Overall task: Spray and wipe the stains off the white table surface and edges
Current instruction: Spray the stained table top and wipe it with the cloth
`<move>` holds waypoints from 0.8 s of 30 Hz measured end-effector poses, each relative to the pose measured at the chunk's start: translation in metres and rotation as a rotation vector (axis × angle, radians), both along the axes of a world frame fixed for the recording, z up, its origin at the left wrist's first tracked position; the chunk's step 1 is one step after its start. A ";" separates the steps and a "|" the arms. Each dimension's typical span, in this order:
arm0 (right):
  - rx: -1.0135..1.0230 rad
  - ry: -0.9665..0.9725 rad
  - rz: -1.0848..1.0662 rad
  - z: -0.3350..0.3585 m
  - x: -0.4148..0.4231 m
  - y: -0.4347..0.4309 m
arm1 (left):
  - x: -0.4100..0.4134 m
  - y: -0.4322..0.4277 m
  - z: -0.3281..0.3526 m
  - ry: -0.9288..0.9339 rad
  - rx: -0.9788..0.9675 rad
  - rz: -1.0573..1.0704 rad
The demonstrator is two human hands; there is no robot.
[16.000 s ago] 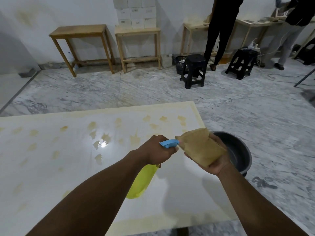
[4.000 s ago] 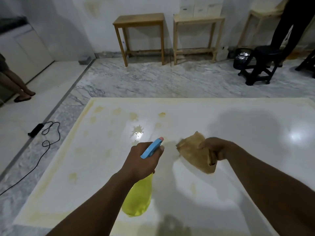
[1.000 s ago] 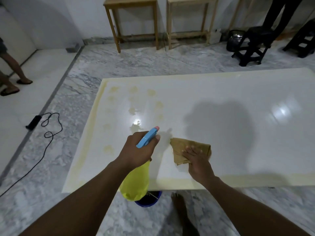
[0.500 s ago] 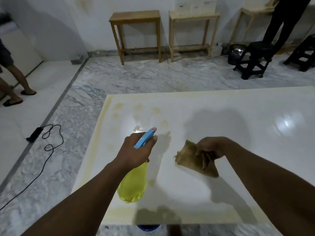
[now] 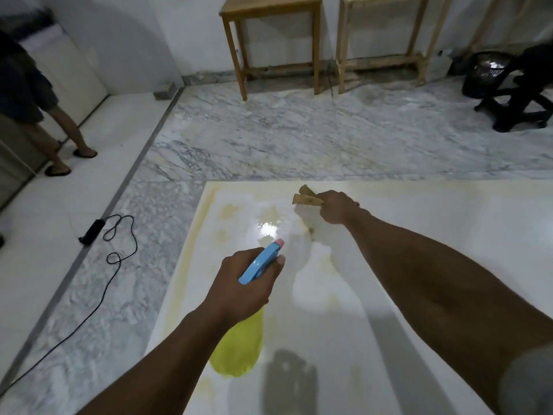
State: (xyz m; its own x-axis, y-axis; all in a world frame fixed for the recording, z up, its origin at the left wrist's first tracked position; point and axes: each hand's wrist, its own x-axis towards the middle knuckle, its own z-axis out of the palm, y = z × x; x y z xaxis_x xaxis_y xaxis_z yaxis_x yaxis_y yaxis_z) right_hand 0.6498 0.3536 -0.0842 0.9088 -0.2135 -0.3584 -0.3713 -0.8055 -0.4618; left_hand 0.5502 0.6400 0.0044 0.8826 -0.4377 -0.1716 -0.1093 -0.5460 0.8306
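The white table fills the lower right, with yellowish stains near its far left corner and along its left edge. My left hand grips a yellow spray bottle with a blue trigger head, nozzle aimed at the stained corner. My right hand is stretched out near the far edge, closed on a bunched brown cloth that touches the surface.
A black cable and adapter lie on the marble floor left of the table. Two wooden tables stand at the wall, a black stool and a bin at far right. A person's legs are at far left.
My right hand has carried the cloth from the table's middle out to the far left corner. The left hand keeps the bottle in about the same place. The view has shifted left.
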 end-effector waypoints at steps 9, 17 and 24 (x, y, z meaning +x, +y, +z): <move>-0.175 -0.160 0.161 -0.089 -0.126 0.067 | -0.034 0.046 -0.011 0.041 0.045 -0.007; -0.117 -0.140 0.014 -0.091 -0.327 0.141 | -0.142 0.114 0.008 0.004 0.007 -0.133; -0.098 0.053 -0.026 -0.065 -0.443 0.221 | -0.224 0.174 0.012 0.016 -0.018 -0.161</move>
